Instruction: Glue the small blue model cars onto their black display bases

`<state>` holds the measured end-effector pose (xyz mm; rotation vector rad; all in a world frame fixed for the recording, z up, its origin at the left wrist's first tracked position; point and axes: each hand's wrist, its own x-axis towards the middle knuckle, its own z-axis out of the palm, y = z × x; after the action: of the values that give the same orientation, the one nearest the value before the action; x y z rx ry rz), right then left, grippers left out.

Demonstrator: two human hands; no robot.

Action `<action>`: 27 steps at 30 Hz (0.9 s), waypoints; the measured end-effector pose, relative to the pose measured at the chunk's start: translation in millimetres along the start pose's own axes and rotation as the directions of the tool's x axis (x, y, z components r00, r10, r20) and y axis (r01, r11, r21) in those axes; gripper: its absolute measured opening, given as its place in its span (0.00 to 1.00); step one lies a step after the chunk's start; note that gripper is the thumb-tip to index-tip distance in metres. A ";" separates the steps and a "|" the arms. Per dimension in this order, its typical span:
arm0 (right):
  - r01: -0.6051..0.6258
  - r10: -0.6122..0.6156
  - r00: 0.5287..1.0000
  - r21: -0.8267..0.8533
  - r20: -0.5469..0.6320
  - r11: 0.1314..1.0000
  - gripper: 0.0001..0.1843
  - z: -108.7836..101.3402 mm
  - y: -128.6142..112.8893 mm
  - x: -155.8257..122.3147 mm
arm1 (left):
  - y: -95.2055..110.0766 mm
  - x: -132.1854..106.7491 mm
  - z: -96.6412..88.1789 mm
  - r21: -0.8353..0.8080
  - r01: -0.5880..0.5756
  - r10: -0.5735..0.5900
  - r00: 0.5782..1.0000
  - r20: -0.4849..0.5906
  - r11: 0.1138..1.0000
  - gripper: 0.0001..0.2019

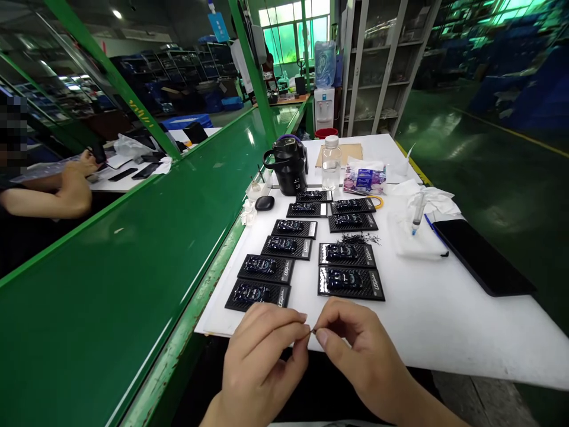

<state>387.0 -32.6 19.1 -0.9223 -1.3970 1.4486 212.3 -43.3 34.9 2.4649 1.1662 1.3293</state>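
Observation:
My left hand (267, 350) and my right hand (362, 347) meet at the table's near edge, fingertips pinched. Between them is a tiny dark piece (314, 331), too small to name; both hands appear to grip it. Just beyond lie several black textured plates, each bearing a dark model car, in two columns. Nearest on the left is one model car (251, 293), partly behind my left hand; nearest on the right is another model car (344, 279). A pile of thin black slivers (358, 238) lies among the right-hand plates.
On the white table (444, 332) stand a black jug (288, 166) and a clear bottle (331, 163). To the right are a syringe (418, 213), tissues (438, 198) and a black tablet (482, 255). A green conveyor (133, 255) runs along the left; a co-worker's arm (66, 190) is beyond it.

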 end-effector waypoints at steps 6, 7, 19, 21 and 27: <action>0.118 -0.120 0.993 -0.110 -0.011 0.987 0.06 4.2 2.3 2.0 | -4.7 -2.7 -4.2 -0.183 0.343 -0.299 0.926 0.229 0.921 0.05; 0.162 -0.165 0.986 -0.135 -0.011 0.978 0.06 5.1 2.7 2.3 | -5.3 -3.2 -4.3 -0.231 0.425 -0.357 0.890 0.283 0.875 0.05; 0.466 -0.479 0.875 -0.376 0.063 0.801 0.08 3.8 9.5 8.2 | -4.5 0.6 -5.8 -0.364 0.648 -0.419 0.733 0.536 0.668 0.08; 0.516 -0.537 0.838 -0.451 0.092 0.728 0.09 3.8 10.0 7.7 | -1.2 -0.8 -6.7 -0.346 0.651 -0.407 0.720 0.562 0.675 0.08; 0.537 -0.563 0.814 -0.553 0.142 0.637 0.11 9.4 10.8 3.0 | 1.9 -11.4 -8.1 -0.334 0.722 -0.468 0.663 0.584 0.606 0.11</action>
<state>376.1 -32.4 9.3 -0.7592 -1.9212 0.5280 203.6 -54.3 33.0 1.5769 1.1454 0.6885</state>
